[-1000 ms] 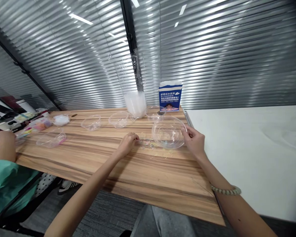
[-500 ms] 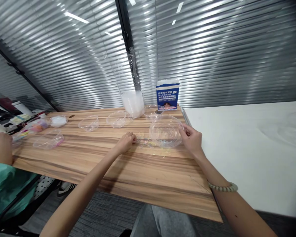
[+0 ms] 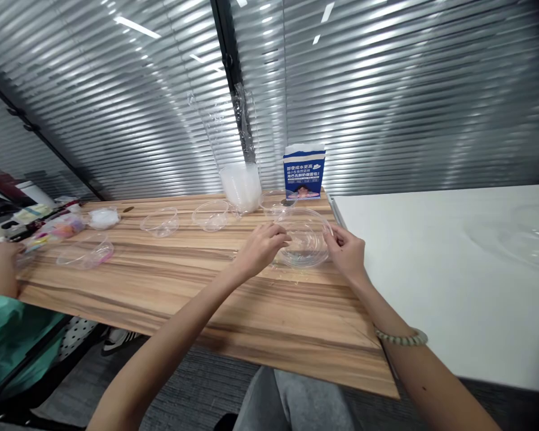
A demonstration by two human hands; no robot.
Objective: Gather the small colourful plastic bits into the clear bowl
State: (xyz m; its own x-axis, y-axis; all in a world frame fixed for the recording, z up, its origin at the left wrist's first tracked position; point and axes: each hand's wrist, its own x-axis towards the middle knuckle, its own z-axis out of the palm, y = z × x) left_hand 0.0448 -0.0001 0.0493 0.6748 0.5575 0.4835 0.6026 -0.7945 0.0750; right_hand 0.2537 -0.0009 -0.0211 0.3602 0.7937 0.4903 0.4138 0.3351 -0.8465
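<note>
Both hands grasp a clear bowl (image 3: 303, 238) on the wooden table (image 3: 170, 287): left hand (image 3: 261, 247) pinches its left rim, right hand (image 3: 347, 252) its right.

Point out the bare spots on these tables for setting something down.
Free: the wooden table near its front edge, below both hands, and the white table right of the clear bowl. Crowded: the back strip of small bowls, cup stack and blue box.

Left hand (image 3: 261, 247) lifted off table (image 3: 170, 281), now at clear bowl (image 3: 304, 238) rim.
</note>
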